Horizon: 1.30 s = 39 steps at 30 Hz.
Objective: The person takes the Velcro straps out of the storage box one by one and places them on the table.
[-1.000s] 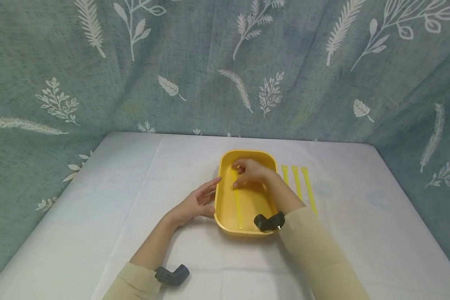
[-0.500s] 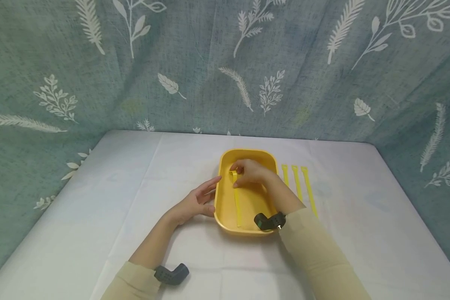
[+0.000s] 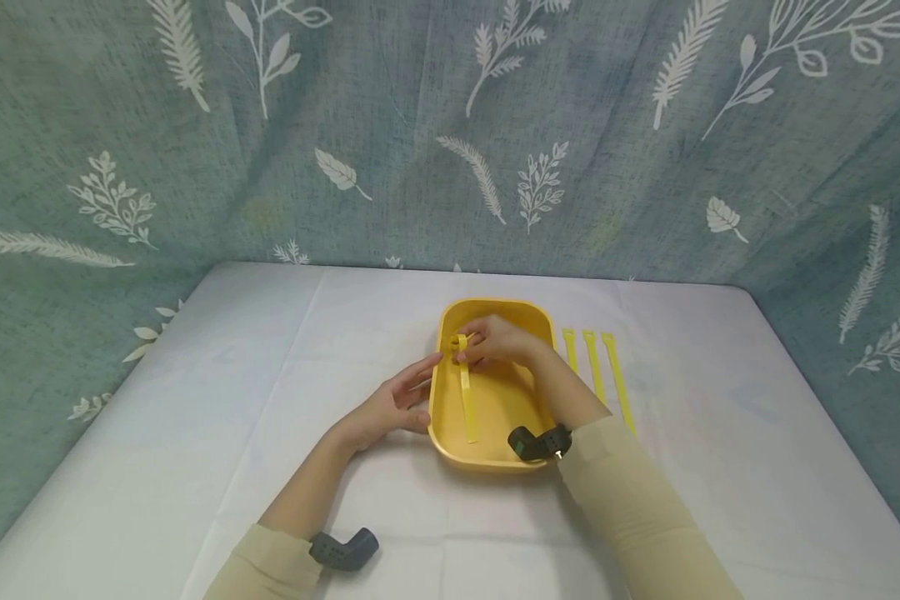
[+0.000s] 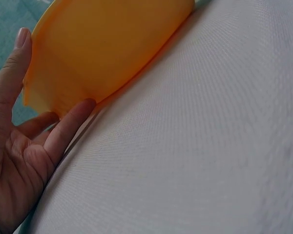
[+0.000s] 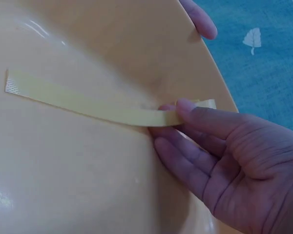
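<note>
A deep yellow tray (image 3: 504, 408) with rounded corners stands on the white-covered table. My right hand (image 3: 501, 340) is inside it, pinching a flat yellow strap (image 5: 88, 105) between thumb and fingers close to one end. From the pinch the strap (image 3: 467, 408) runs down toward the tray's near end; its free tip has a rough patch. Fingers cover part of the pinched end, which bends over. At the tray's left side, my left hand (image 3: 390, 407) touches the outer wall and rim with fairly straight fingers (image 4: 68, 127). One fingertip shows at the rim in the right wrist view.
Right of the tray lie 3 more yellow straps (image 3: 618, 379) side by side, partly hidden by my right forearm. A patterned green-blue cloth (image 3: 420, 125) hangs behind the table (image 3: 307, 333). Dark camera mounts (image 3: 345, 550) sit on both wrists.
The strap's pinched end has been lifted and bent over, and the whole strap has shifted left in the tray. My right fingers moved slightly left with it. The left hand stays put.
</note>
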Tool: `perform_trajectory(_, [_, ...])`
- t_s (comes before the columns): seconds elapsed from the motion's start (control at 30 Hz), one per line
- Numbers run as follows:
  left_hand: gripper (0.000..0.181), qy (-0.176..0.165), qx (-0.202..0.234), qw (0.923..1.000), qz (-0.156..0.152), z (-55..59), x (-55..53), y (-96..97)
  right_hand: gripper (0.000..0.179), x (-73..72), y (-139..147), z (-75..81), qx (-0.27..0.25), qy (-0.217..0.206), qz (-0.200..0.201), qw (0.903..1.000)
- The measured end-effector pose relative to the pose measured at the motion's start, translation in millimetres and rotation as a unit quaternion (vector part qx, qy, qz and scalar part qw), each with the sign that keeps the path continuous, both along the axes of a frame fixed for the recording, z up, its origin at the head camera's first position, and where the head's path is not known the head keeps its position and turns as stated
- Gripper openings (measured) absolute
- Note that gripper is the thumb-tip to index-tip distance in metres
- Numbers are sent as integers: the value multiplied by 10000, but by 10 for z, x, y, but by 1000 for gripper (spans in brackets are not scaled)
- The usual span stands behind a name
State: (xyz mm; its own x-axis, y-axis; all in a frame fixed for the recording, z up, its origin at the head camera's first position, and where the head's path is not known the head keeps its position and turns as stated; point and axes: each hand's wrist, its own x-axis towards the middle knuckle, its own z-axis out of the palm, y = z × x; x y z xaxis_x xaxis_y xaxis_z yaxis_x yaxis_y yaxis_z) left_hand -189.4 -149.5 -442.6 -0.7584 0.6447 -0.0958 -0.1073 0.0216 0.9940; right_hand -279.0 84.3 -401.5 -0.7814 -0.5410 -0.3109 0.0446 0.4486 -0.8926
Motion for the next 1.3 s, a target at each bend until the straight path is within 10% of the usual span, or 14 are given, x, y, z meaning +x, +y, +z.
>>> perform_trajectory(0.47, [86, 72, -122, 9999, -22, -13, -9, 9, 52, 6, 88, 130, -1685, -1050, -394, 9793])
perform_trajectory(1.3, [88, 99, -126, 9999, 41, 6, 10, -7, 81, 28, 198, 244, -3138, -1145, 458, 9414])
